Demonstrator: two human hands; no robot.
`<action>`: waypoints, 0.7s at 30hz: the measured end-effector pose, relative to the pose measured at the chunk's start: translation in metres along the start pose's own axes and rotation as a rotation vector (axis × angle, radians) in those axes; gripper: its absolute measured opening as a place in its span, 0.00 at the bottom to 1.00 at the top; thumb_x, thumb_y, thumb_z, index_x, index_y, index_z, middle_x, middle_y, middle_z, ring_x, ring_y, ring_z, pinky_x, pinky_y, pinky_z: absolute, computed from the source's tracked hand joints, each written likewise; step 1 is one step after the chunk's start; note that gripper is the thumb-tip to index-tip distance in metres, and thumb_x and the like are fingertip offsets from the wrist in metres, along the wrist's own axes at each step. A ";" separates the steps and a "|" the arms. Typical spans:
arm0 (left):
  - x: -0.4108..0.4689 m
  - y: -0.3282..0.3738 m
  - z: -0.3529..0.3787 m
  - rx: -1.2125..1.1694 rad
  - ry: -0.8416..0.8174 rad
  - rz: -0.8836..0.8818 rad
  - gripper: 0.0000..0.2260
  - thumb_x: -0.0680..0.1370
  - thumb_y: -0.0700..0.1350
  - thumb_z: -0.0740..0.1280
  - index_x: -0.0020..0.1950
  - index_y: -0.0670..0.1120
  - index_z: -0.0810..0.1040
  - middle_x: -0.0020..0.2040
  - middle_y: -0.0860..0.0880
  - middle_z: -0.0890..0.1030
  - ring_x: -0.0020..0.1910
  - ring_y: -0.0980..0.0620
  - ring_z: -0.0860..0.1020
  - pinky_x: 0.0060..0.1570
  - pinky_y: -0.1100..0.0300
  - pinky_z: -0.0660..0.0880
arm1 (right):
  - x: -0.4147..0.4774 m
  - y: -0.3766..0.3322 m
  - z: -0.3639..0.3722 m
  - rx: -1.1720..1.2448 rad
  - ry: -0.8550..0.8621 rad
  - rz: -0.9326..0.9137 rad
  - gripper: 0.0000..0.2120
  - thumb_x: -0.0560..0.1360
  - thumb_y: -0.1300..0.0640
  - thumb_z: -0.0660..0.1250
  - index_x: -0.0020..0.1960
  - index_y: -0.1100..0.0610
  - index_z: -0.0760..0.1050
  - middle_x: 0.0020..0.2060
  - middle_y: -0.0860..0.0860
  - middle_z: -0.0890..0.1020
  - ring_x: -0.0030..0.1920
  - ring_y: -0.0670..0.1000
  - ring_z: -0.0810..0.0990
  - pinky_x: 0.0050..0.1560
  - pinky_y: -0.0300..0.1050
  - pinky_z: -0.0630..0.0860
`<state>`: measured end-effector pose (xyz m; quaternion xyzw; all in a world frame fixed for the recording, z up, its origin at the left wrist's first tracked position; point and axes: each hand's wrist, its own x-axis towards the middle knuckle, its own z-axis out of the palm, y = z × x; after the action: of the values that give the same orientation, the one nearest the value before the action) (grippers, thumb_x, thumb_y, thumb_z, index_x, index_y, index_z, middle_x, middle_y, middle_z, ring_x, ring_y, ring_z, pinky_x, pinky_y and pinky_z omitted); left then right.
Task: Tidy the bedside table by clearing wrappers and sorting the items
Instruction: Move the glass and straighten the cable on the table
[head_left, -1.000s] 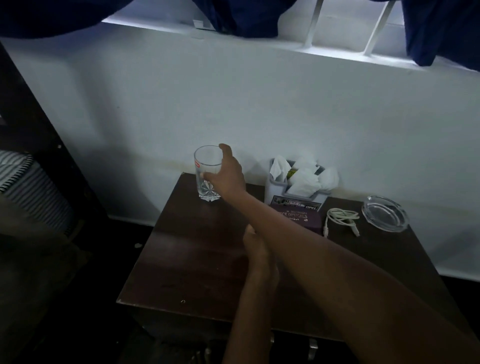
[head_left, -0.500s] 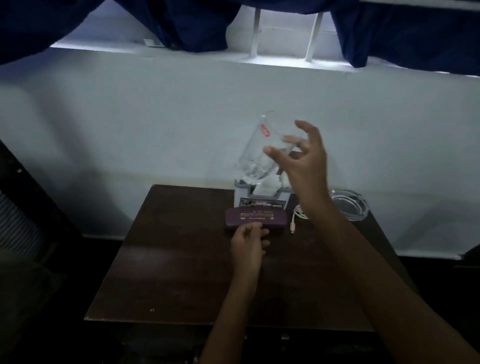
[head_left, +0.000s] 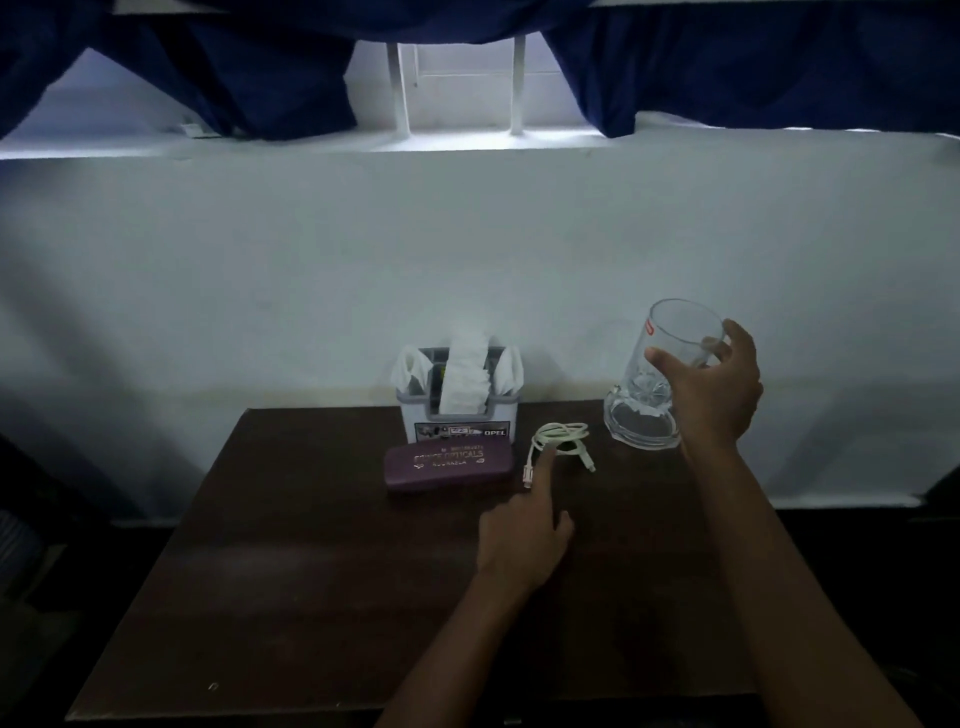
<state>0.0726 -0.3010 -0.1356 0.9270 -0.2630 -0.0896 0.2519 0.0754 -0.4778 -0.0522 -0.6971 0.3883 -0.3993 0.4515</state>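
My right hand (head_left: 711, 387) grips a clear drinking glass (head_left: 672, 353), tilted and held in the air just above a glass ashtray (head_left: 641, 428) at the table's back right. My left hand (head_left: 522, 535) rests on the dark wooden bedside table (head_left: 291, 561) with its index finger stretched out, the tip touching a coiled white cable (head_left: 558, 441). A purple spectacle case (head_left: 447, 464) lies left of the cable. Behind the case stands a grey holder (head_left: 457, 415) stuffed with white crumpled wrappers or tissues (head_left: 465, 382).
A white wall rises directly behind the table, with a window ledge and dark blue curtains (head_left: 260, 78) above. The floor on both sides of the table is dark and hard to make out.
My right hand lifted the glass from the table's back left and carried it right, over the ashtray. My left hand moved from the spectacle case to the cable.
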 end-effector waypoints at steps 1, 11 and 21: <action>0.005 0.002 0.001 0.017 0.010 -0.010 0.36 0.77 0.51 0.59 0.76 0.56 0.37 0.54 0.43 0.81 0.51 0.42 0.79 0.51 0.52 0.73 | 0.003 0.004 0.002 -0.016 -0.008 0.013 0.38 0.64 0.52 0.77 0.69 0.52 0.65 0.62 0.49 0.77 0.63 0.55 0.74 0.60 0.53 0.70; 0.042 0.007 -0.001 0.137 -0.062 -0.054 0.24 0.77 0.44 0.58 0.73 0.48 0.55 0.56 0.39 0.78 0.55 0.39 0.77 0.52 0.51 0.72 | 0.010 0.028 0.011 -0.084 -0.073 0.047 0.38 0.64 0.53 0.76 0.70 0.52 0.63 0.63 0.51 0.76 0.65 0.56 0.72 0.62 0.55 0.69; 0.034 0.005 -0.009 0.149 -0.030 0.002 0.12 0.79 0.43 0.55 0.63 0.46 0.65 0.55 0.40 0.79 0.54 0.38 0.78 0.49 0.49 0.72 | 0.008 0.034 0.009 -0.122 -0.085 0.075 0.38 0.65 0.53 0.76 0.70 0.52 0.62 0.65 0.54 0.75 0.65 0.58 0.72 0.62 0.56 0.69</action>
<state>0.1015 -0.3191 -0.1268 0.9415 -0.2734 -0.0834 0.1785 0.0806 -0.4924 -0.0848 -0.7246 0.4184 -0.3278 0.4387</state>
